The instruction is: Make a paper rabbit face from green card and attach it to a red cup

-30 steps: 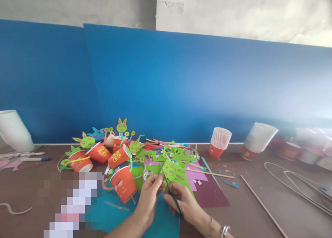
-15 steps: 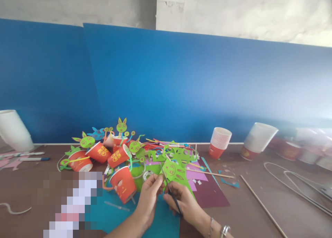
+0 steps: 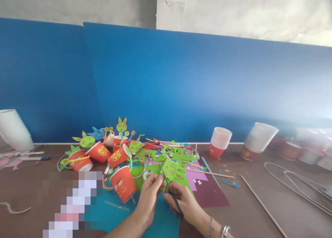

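No movement is registering against the preceding second; the work is showing no visible advance. At centre, one right hand (image 3: pixel 184 198) is gripping one pair of scissors (image 3: pixel 176 204) beside one rabbit-drawn green sheet (image 3: pixel 173 169). One left hand (image 3: pixel 151 193) is pressing its grip together, contents hidden. Two wooden sticks (image 3: pixel 262 205) are lying right.
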`<action>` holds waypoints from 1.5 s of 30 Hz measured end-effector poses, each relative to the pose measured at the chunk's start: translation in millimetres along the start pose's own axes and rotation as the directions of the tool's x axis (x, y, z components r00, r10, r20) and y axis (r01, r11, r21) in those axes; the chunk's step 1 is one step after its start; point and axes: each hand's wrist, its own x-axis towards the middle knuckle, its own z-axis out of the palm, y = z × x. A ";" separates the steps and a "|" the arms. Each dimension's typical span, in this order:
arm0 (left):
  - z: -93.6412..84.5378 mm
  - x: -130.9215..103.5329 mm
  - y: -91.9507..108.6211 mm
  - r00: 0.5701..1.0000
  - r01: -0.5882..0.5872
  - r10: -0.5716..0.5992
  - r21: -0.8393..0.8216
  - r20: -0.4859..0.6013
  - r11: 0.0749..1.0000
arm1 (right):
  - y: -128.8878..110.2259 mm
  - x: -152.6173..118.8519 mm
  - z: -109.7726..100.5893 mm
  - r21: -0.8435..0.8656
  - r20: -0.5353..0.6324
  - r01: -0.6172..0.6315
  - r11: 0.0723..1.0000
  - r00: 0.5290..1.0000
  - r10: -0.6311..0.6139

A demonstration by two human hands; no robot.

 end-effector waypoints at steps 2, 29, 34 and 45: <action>0.1 -0.1 0.6 1.000 0.004 -0.004 -0.005 -0.003 1.000 | 0.2 -0.2 -0.4 -0.005 -0.001 -0.002 1.000 1.000 0.002; -3.1 3.0 5.3 1.000 0.003 -0.002 0.036 -0.018 0.999 | -0.4 0.8 -3.2 -0.018 0.006 -0.033 0.999 0.999 0.033; -3.1 3.6 5.4 1.000 0.007 -0.007 0.043 -0.014 0.999 | 0.6 0.6 -3.0 0.004 0.012 -0.011 1.000 1.000 0.011; -2.8 4.6 7.2 1.000 0.008 -0.008 0.032 -0.025 0.999 | -1.1 0.5 -4.8 -0.019 0.014 -0.026 0.999 1.000 0.026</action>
